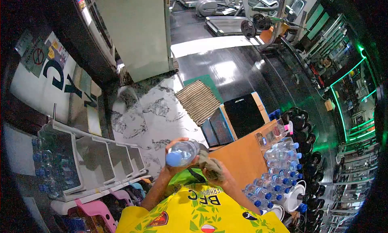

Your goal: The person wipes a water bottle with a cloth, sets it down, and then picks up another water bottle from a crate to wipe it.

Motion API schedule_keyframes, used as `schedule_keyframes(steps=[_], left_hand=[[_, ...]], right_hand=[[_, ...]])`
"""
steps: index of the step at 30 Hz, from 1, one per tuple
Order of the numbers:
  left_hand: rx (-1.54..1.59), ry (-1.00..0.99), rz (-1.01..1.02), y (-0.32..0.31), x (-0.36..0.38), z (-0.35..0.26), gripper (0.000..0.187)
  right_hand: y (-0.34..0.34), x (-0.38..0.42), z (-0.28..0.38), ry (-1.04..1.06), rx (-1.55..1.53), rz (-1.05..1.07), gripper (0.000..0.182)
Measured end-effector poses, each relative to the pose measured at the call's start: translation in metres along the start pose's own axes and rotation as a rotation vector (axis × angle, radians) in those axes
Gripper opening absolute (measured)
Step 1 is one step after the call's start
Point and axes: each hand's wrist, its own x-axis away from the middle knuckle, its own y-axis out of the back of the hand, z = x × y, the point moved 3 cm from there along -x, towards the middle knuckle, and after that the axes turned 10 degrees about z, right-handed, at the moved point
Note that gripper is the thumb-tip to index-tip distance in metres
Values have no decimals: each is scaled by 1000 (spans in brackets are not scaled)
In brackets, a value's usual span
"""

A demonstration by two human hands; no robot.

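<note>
Bottle (pixel 182 153) sits at centre-bottom of the frame, clear plastic with a blue cap facing the camera, lying sideways. Left hand (pixel 174 157) wraps around its barrel, fingers curled tight. Right hand (pixel 216 170) bunches a drab cloth (pixel 207 162) against the far end. Looks light and thin-walled, likely to dent under a squeeze and slick if wet, so the middle of the barrel is the safest hold. Lower right, more capped bottles (pixel 279 168) crowd beside an orange counter (pixel 238 158); grey bins (pixel 93 160) stand lower left.
</note>
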Motion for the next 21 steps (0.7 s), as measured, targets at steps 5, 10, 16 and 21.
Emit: schedule_keyframes(steps=[5,10,16,21], left_hand=[[2,12,-148,16,-11,-20,83],[410,652,-472,5,-15,-24,62],[340,503,-625,-17,7,-7,60],[236,416,-371,-14,4,0,61]], right_hand=[[-69,8,23,479,643,-159,39],[-106,18,-9,758,1851,-371,43],[-126,-4,-23,988,2220,-226,46],[-122,-22,-4,886,1868,-189,33]])
